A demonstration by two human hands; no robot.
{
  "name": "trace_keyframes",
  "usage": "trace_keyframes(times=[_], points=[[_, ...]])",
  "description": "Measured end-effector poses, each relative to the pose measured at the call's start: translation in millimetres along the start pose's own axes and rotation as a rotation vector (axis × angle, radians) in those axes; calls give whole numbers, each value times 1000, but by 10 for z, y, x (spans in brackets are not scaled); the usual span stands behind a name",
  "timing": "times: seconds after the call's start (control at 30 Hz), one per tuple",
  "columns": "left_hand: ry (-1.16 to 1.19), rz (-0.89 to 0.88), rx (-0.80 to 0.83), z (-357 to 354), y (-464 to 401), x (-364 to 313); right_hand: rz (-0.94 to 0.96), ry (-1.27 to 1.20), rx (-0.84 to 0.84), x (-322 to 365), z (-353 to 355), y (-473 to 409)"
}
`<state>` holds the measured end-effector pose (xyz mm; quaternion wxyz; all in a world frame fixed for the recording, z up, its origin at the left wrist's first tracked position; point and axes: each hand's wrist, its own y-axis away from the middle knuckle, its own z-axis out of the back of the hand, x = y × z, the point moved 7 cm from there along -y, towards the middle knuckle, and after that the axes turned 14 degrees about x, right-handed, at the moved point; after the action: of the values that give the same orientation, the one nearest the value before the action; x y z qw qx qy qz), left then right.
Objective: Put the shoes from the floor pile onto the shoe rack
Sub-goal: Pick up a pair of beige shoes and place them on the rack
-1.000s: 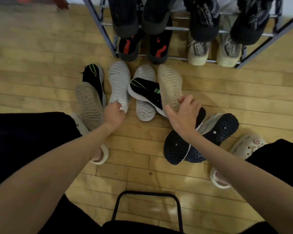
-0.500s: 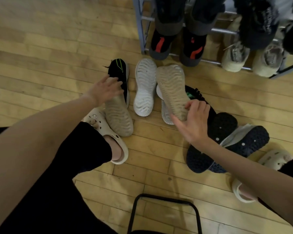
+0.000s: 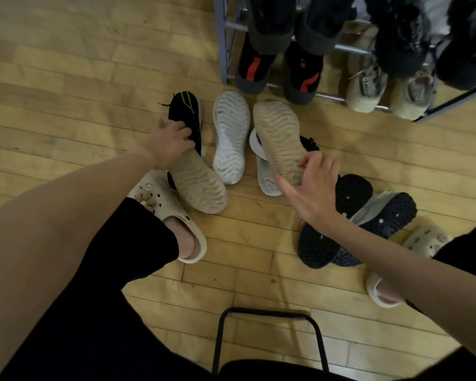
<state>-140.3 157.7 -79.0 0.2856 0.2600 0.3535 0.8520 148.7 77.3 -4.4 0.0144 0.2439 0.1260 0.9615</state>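
Note:
Several shoes lie on the wood floor in front of the metal shoe rack [image 3: 222,45]. My left hand [image 3: 168,143] grips the toe end of a beige-soled shoe [image 3: 198,185] lying sole up, beside a black shoe with green stripes [image 3: 186,111]. My right hand [image 3: 315,185] pinches the heel end of a second beige-soled shoe [image 3: 278,136], which rests over a white shoe [image 3: 265,177] and a black shoe [image 3: 309,143]. Another white-soled shoe [image 3: 230,133] lies between them. Two dark navy shoes [image 3: 368,221] lie sole up at the right.
The rack holds black-and-red shoes [image 3: 278,70], beige sneakers [image 3: 388,89] and dark shoes above. My feet in cream clogs [image 3: 173,215] [image 3: 396,270] stand at either side of the pile. A black metal stool frame [image 3: 270,339] is below me.
The camera swung left, so the rack sits further right. My left hand went from the white shoe to the left beige-soled shoe and now grips it. My right hand stays on the right beige-soled shoe.

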Motion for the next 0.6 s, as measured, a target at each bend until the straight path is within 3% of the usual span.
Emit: trace_keyframes(times=[0.2, 0.37, 0.6], points=[[281, 13, -49, 490, 453, -26, -42, 31, -44, -36, 481, 246], [395, 93, -229, 1026, 897, -175, -69, 80, -121, -179, 1070, 522], [631, 195, -458, 1756, 1542, -299, -106, -184, -297, -404, 1931, 923]])
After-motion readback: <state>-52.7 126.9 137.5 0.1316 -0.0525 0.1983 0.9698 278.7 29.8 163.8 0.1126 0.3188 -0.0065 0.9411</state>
